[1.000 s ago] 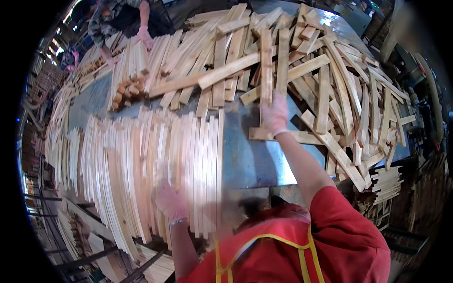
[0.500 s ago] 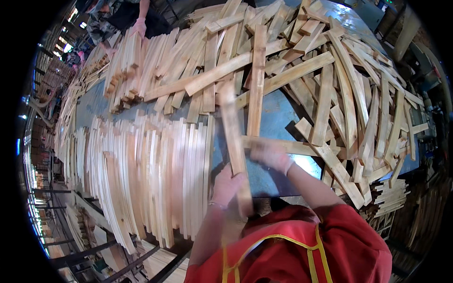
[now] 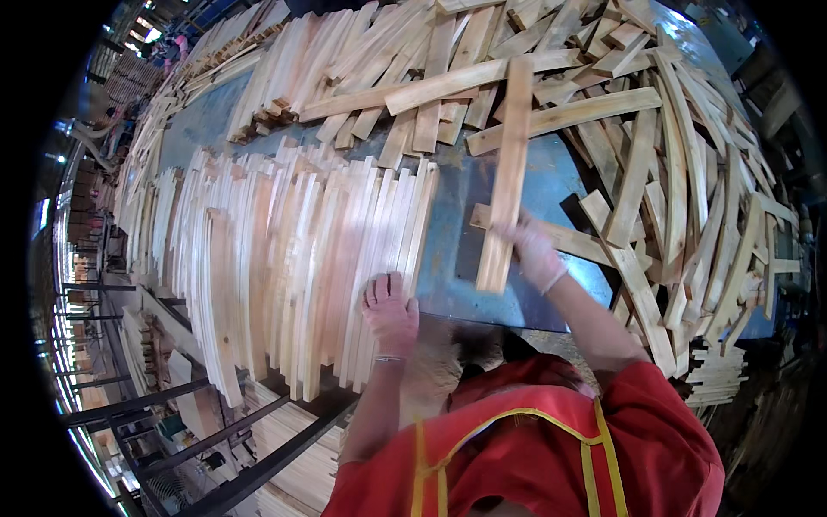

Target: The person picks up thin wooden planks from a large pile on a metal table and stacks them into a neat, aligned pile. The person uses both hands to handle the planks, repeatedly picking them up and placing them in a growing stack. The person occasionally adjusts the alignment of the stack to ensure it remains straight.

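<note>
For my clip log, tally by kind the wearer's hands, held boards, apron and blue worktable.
Hands (left hand, right hand): 2
Held wooden board: 1
Red yellow-trimmed apron: 1
Blue worktable: 1
Total: 5
Other boards overlap too much to count.

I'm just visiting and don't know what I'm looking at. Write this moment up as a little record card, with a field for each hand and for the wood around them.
Left hand: open, laid on strips near the row's right end
Right hand: gripping one wooden slat near its closer end
Row: pale wooden strips side by side, left of the held slat
Loose pile: slats lying at many angles, right and beyond
Surface: shiny blue-grey table
Clothing: red, yellow trim
</note>
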Tool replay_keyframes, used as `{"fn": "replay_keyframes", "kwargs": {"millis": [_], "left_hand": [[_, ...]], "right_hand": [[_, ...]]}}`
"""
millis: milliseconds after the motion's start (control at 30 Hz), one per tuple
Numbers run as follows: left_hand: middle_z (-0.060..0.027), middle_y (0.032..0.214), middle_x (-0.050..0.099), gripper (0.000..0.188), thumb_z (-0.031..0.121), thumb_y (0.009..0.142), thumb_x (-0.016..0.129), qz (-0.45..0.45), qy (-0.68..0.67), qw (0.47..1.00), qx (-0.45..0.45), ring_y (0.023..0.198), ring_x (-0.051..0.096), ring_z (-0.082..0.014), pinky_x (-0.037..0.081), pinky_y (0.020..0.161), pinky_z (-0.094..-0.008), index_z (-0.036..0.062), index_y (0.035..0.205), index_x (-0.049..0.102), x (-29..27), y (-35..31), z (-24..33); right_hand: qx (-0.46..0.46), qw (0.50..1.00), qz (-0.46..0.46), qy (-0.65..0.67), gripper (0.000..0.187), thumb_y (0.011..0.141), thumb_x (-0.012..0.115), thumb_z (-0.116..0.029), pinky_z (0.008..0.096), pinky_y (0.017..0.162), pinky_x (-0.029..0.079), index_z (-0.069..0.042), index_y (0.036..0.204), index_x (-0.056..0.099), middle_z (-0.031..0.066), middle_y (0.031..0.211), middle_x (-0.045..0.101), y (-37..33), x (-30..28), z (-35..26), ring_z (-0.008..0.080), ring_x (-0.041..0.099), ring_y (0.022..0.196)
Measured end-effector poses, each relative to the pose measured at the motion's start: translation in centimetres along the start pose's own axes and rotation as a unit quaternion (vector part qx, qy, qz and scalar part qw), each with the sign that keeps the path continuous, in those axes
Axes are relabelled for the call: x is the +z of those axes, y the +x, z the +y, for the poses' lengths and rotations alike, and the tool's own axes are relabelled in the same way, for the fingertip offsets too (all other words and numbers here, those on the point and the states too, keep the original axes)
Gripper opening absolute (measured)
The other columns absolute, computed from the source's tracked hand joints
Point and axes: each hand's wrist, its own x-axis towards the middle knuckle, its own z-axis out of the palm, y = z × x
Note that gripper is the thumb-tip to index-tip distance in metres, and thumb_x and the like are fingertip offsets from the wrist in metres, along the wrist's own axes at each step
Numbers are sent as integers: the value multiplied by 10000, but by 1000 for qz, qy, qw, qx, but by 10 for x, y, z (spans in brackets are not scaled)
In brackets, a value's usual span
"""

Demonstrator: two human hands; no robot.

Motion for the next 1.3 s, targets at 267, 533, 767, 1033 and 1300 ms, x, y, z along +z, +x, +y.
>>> {"fn": "replay_keyframes", "kwargs": {"millis": [267,533,767,1033,1300], "left_hand": [[-108,1398,579,682,476,868,723,-57,-82,990,99,1349,480,-343,343,1163,-521,62,1395,599,5,0,-7],[-150,1505,497,784,267,806,752,-94,-1,991,97,1444,399,-400,316,1210,-550,37,1508,489,-9,1,27],[-264,1580,461,1016,346,755,907,-184,-365,909,83,1427,491,-434,414,1185,-475,-54,1551,420,-18,5,111],[-98,1218,666,527,201,897,797,-180,-746,635,-87,1090,657,-240,522,985,-383,4,1339,590,-6,62,212],[-164,1241,659,546,159,867,755,-93,-158,975,-128,1113,650,-325,515,984,-462,-6,1358,583,8,33,138]], "right_hand": [[64,860,-217,-458,681,870,710,-305,455,1013,536,-31,1460,509,274,1184,710,-98,60,133,425,677,1161],[-260,449,293,-803,384,895,658,-151,495,1019,492,-62,1265,604,161,1255,691,-17,-103,10,373,656,1156],[-248,623,125,-731,648,859,781,-408,489,942,527,-45,1344,550,173,1085,707,-80,-26,-85,367,686,1071],[-283,832,230,-419,930,794,861,-430,460,1197,436,-12,1539,495,249,1472,572,-180,-53,-148,394,549,1378],[-76,518,627,-577,878,909,758,-388,485,1221,386,-136,1650,359,248,1526,546,-289,-460,-104,431,513,1409]]}}
